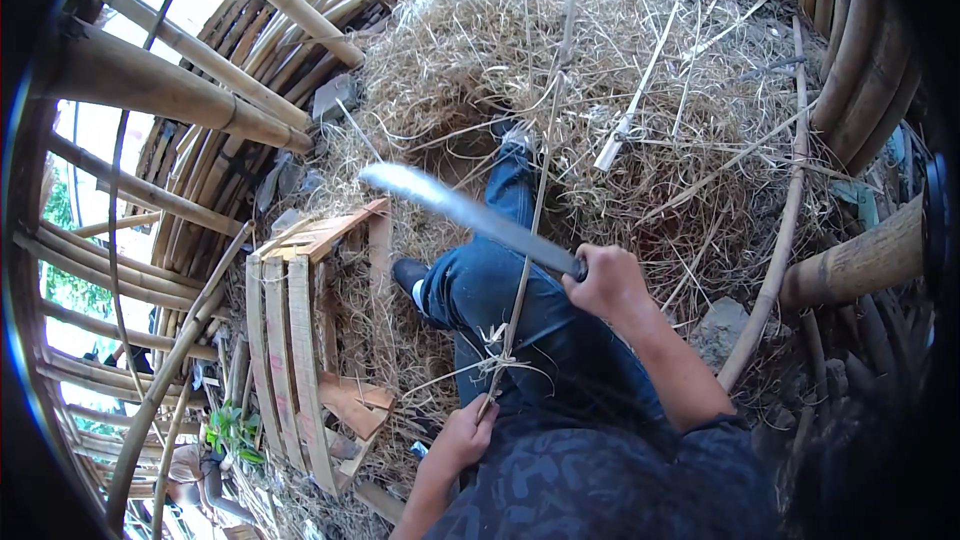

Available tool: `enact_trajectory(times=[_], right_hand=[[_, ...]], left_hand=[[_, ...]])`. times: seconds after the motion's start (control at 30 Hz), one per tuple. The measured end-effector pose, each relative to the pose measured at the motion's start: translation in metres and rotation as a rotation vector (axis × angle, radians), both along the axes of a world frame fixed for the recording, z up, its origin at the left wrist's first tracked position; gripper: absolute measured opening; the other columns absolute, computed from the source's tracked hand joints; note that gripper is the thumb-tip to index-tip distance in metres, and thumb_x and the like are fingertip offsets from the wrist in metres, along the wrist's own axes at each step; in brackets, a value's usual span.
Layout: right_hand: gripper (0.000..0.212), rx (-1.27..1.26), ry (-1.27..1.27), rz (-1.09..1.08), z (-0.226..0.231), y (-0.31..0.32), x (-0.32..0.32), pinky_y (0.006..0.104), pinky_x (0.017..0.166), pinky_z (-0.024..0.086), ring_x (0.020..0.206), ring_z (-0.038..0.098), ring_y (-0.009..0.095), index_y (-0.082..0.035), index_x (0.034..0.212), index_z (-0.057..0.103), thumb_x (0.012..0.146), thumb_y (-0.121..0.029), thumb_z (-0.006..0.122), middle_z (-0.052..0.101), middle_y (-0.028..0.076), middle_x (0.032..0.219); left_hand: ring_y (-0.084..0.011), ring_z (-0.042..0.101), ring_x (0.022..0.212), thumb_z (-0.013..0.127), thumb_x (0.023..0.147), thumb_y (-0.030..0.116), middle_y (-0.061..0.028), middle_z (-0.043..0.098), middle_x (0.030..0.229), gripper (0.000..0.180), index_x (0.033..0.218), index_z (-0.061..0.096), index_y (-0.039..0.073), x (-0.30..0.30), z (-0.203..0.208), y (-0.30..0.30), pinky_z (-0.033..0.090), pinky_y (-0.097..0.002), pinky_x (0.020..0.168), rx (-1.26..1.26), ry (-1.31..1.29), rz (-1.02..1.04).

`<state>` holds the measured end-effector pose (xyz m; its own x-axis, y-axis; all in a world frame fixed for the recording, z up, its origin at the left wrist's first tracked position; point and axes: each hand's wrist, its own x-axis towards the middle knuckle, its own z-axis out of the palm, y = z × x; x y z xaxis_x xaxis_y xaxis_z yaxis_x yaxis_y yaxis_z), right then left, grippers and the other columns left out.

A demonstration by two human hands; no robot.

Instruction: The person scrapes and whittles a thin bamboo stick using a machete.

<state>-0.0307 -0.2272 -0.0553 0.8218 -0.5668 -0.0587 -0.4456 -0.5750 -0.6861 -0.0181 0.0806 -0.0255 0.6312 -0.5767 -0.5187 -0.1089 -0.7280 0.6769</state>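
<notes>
My right hand is wrapped round the dark handle of a machete. Its long blade points up and to the left across my lap, with bright light on the far part. Low in the middle, my left hand grips the near end of a long thin bamboo branch. The branch runs away from me between my legs and over the shavings, passing by the blade. Thin side twigs and peeled strips stick out at a joint just beyond my left fingers. Whether the blade touches the branch, I cannot tell.
A heap of dry bamboo shavings spreads in front. To the left stands a slatted wooden crate. Thick bamboo poles surround the place, one also at right. A rock lies near my right forearm. Another person shows at lower left.
</notes>
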Motion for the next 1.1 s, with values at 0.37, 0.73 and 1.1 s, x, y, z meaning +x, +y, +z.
enact_trajectory(times=[0.37, 0.73, 1.1], right_hand=[[0.021, -0.365, 0.038, 0.283, 0.025, -0.048, -0.004, 0.0412, 0.065, 0.054, 0.067, 0.067, 0.033, -0.008, 0.071, 0.065, 0.061, -0.025, 0.071, 0.066, 0.014, 0.069], [0.032, -0.276, 0.071, -0.068, 0.010, -0.047, -0.002, 0.0430, 0.071, 0.055, 0.075, 0.070, 0.033, -0.004, 0.085, 0.065, 0.073, -0.032, 0.074, 0.068, 0.018, 0.078], [0.020, -0.467, -0.121, 0.353, 0.009, -0.025, -0.010, 0.0392, 0.060, 0.054, 0.062, 0.067, 0.029, -0.008, 0.072, 0.062, 0.067, -0.025, 0.071, 0.066, 0.013, 0.068]], left_hand=[[-0.0466, 0.059, 0.070, 0.054, 0.093, 0.016, -0.0254, 0.058, 0.069, 0.014, 0.096, 0.055, 0.003, -0.004, -0.024, 0.024, 0.046, -0.0483, 0.058, -0.007, -0.171, -0.031], [-0.0449, 0.060, 0.071, 0.054, 0.094, 0.017, -0.0245, 0.061, 0.075, 0.016, 0.101, 0.059, 0.004, -0.023, -0.018, 0.052, 0.048, -0.0450, 0.059, 0.085, -0.081, -0.003], [-0.0455, 0.060, 0.069, 0.054, 0.092, 0.015, -0.0247, 0.059, 0.069, 0.018, 0.107, 0.059, 0.006, -0.025, -0.045, 0.094, 0.047, -0.0484, 0.058, 0.029, -0.212, -0.058]])
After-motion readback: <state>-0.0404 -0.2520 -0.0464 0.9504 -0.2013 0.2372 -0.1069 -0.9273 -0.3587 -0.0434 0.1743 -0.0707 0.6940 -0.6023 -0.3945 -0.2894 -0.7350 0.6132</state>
